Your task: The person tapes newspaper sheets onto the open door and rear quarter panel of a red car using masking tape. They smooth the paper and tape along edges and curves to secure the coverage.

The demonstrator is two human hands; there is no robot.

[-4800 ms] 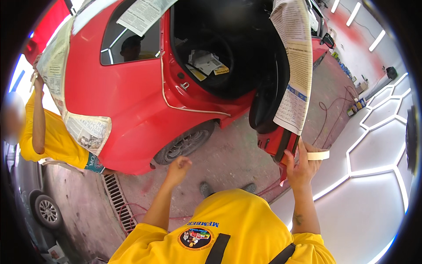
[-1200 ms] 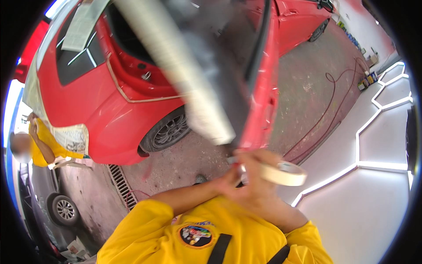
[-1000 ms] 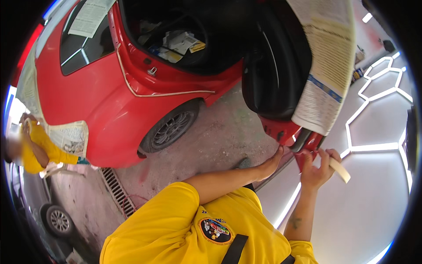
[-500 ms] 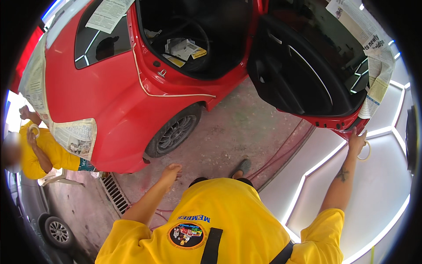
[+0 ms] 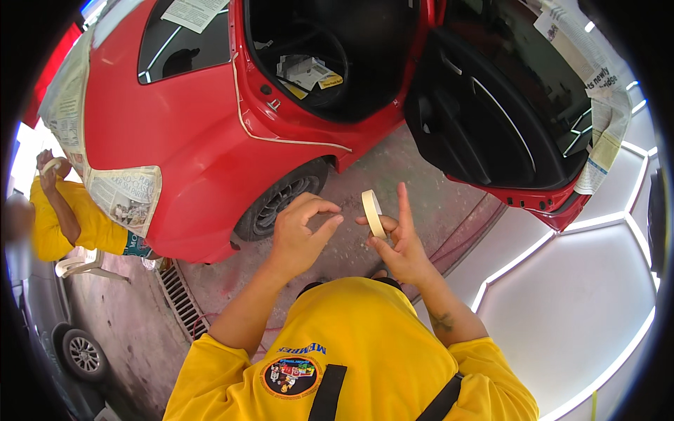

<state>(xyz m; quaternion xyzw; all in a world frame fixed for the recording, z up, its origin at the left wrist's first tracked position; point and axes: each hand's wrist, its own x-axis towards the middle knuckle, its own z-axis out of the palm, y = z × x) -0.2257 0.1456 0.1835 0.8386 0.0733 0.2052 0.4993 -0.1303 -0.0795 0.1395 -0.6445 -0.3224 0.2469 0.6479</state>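
Observation:
In front of my chest, my right hand [image 5: 399, 245] carries a roll of masking tape [image 5: 372, 214], cream coloured, with a finger through its ring and the thumb by its lower edge. The index finger points up. My left hand [image 5: 300, 233] is raised just left of the roll, apart from it. Its fingers are curved, and a small gap shows between thumb and forefinger, with nothing visible there. Beyond my hands stands a red car [image 5: 189, 126]. A thin strip of tape [image 5: 281, 140] follows its door opening and sill.
The car's open door [image 5: 477, 105] juts out at the right, newspaper [image 5: 604, 133] along its edge. More newspaper [image 5: 126, 200] covers the car's rear. A co-worker in yellow [image 5: 63, 217] holds a tape roll at left, near a white chair [image 5: 88, 263]. A floor grate [image 5: 184, 302] and grey car [image 5: 53, 330] lie below.
My right hand has left the door's edge and come in front of my chest with the tape roll. My left hand has risen toward it.

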